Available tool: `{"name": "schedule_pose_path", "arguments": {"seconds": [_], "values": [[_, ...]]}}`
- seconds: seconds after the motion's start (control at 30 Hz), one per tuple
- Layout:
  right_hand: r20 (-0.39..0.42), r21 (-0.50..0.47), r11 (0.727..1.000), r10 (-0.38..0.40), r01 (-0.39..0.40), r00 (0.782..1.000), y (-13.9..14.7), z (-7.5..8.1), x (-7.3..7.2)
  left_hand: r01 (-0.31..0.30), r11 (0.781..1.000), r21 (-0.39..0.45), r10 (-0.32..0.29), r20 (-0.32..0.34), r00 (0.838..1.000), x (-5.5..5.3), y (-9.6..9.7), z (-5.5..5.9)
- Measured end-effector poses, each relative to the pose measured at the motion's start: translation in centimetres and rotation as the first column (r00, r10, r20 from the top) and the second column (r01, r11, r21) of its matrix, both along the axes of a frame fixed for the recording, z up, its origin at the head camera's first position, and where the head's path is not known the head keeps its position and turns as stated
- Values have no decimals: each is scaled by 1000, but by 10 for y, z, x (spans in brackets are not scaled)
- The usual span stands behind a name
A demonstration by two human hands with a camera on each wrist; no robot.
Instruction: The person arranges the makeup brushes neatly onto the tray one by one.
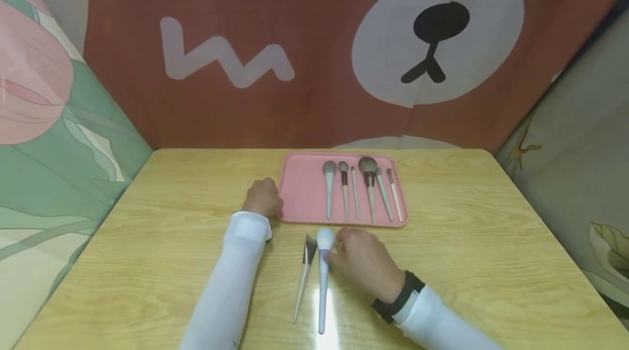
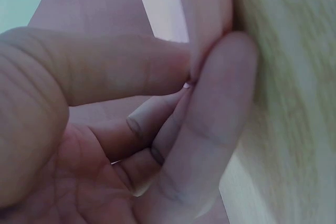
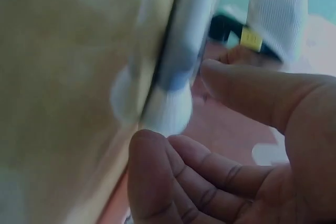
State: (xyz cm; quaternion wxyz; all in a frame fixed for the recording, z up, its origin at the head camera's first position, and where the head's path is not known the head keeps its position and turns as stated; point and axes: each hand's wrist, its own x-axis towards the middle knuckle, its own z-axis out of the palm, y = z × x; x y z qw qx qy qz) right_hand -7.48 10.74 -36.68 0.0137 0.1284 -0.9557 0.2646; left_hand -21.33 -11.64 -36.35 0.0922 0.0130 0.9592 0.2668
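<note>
My left hand point(image 1: 263, 197) pinches the left rim of a pink tray point(image 1: 301, 197); in the left wrist view the thumb and index finger point(image 2: 220, 93) meet at that rim. A makeup brush point(image 1: 322, 279) with white bristles and a pale handle lies on the table in front of the tray. Beside its head is my right hand point(image 1: 366, 262), thumb and fingers apart. In the right wrist view the white bristles point(image 3: 168, 111) sit close to the fingertips, and contact is hard to tell. Left of that brush lies a dark-bristled, angled makeup brush point(image 1: 303, 279).
Several makeup brushes, among them a large fluffy one point(image 1: 369, 183), lie side by side on the middle and right of the tray. The wooden table point(image 1: 472, 241) meets a printed cloth backdrop point(image 1: 314, 115) at its far edge. Patterned cloth hangs at both sides.
</note>
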Motion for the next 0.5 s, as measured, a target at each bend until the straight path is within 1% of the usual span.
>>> {"name": "schedule_pose_path", "arguments": {"seconds": [0.1,0.23,0.37,0.5], "values": [[-2,23,999,45,-45,999,-3,-2,10,-3,1000,4,3,2,1000,0,-1,2],[5,39,996,85,-85,996,-9,-3,16,-6,1000,2,6,0,1000,0,-2,2],[50,54,994,91,-94,995,-9,-2,19,-3,1000,-2,3,10,1000,-1,-2,0],[104,88,992,85,-95,991,-1,3,18,0,1000,5,0,22,1000,0,0,0]]}}
